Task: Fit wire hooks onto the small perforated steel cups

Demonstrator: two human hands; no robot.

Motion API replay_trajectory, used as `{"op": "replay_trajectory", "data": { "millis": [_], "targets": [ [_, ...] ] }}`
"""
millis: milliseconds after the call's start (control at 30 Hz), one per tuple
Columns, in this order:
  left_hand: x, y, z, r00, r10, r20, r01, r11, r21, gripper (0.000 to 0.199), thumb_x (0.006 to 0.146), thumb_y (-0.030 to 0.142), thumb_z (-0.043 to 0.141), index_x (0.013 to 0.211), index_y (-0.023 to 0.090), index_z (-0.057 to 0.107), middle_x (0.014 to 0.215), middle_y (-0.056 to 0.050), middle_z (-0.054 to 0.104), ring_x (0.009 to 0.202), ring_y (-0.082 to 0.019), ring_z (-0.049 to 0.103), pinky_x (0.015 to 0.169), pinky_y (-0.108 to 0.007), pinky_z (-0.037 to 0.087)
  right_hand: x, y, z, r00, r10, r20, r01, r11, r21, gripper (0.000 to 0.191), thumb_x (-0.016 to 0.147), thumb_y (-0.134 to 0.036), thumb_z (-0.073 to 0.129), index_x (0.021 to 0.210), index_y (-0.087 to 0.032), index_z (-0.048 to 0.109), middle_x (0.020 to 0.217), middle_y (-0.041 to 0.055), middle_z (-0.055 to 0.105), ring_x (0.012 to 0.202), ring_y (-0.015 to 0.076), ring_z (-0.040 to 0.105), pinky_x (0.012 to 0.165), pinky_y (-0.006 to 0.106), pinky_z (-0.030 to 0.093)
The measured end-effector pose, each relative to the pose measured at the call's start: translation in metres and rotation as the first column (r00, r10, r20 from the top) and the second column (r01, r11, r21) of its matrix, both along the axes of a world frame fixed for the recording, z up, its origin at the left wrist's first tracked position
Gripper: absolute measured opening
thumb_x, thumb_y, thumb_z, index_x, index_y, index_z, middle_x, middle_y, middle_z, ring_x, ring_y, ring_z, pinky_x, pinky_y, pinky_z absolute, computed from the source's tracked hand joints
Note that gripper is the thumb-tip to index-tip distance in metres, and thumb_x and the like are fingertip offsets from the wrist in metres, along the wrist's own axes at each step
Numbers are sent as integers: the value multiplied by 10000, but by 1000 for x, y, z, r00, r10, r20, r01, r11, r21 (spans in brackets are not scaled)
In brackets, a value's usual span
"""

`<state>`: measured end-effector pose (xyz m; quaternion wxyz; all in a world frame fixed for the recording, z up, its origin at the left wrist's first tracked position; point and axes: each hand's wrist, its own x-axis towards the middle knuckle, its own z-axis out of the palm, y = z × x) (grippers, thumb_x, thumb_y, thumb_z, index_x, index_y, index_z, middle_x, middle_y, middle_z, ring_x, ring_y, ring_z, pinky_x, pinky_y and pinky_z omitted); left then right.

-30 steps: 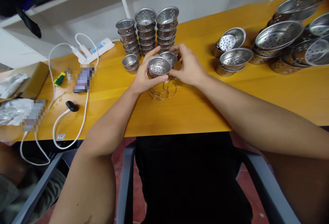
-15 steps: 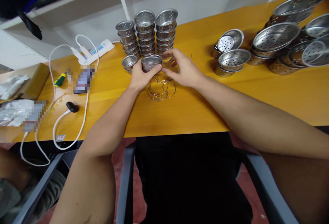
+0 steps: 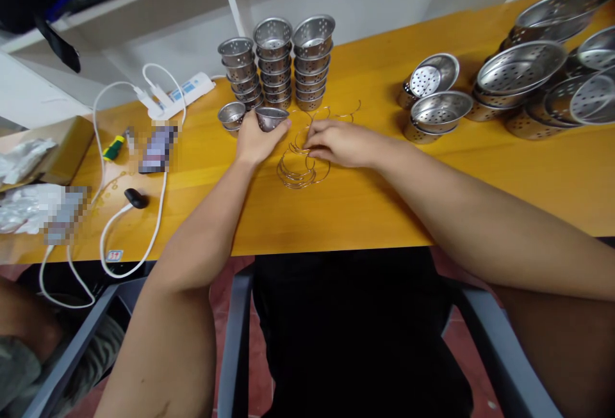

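My left hand (image 3: 259, 139) grips a perforated metal cup (image 3: 271, 118), thumb at its right rim. A smaller cup (image 3: 232, 115) stands just left of that hand. To the right, my right hand (image 3: 331, 141) has its fingertips pressed together at thin wire rings (image 3: 295, 175) lying on the table; whether a ring is between them is too small to tell. More wire (image 3: 353, 109) lies behind this hand. Three tall stacks of perforated cups (image 3: 273, 63) stand behind my hands.
Larger perforated cups (image 3: 439, 111) and bowls (image 3: 521, 69) are grouped at the right. On the left of the table (image 3: 375, 213) are a power strip (image 3: 189, 93), white cables, a phone (image 3: 158, 149), a black mouse-like object (image 3: 136, 198) and a box (image 3: 72, 149). A person's leg shows lower left.
The held cup has moved left and tilted with my left hand. My right hand has come away from it, down to the wire rings, its fingers drawn together.
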<state>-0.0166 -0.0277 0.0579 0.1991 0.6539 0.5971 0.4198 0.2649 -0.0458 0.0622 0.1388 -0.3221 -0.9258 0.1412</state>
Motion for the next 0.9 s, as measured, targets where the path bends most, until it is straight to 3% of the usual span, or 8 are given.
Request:
{"op": "replay_trajectory", "data": {
  "millis": [100,200,300,400,600,900],
  "targets": [
    [-8,14,-16,999,-26,33,22,993,120,587,886,565,1123,1207,240,753,1276,-104,823,1321,-355,810,1385,-620,621,-9,-4,1,1000,-15,25,15,1000,8,187,1153,-232,649,1150,-212,835,1348,196,828,1261,387,804,1114,522,637],
    [-14,27,-28,990,-115,81,89,959,267,770,835,773,1121,1257,260,732,1327,-99,773,1470,-379,749,1451,-632,552,-13,-9,6,997,-51,63,51,999,10,130,1110,-169,655,1070,-229,764,1269,179,832,1161,370,801,995,487,616],
    [-13,30,-30,977,-201,76,162,922,353,923,827,956,1024,1385,291,713,1446,-114,758,1532,-388,729,1468,-625,532,-15,-13,10,991,-68,115,65,998,25,138,1133,-180,617,1031,-236,692,1264,177,813,1074,339,779,905,451,578],
    [-7,26,-25,972,-228,49,187,889,417,1020,810,1050,953,1475,323,686,1533,-118,740,1580,-400,718,1488,-618,515,-12,-14,13,993,-56,102,55,998,8,155,1159,-217,570,1026,-246,645,1241,194,796,1029,338,757,909,462,575],
    [-1,19,-21,956,-290,45,235,849,474,1092,831,1062,920,1572,333,585,1588,-137,712,1593,-402,718,1493,-604,527,6,-6,16,998,-50,-32,49,999,-11,102,1165,-303,595,1098,-267,663,1197,177,796,1011,354,741,939,496,579],
    [-4,20,-20,957,-267,111,196,881,430,1141,735,1005,1048,1516,344,542,1579,-124,689,1642,-419,683,1521,-633,503,15,-3,16,990,-35,-138,31,999,-31,104,1168,-331,609,1097,-280,665,1192,152,784,1048,349,737,1003,509,604]
  ]
}}
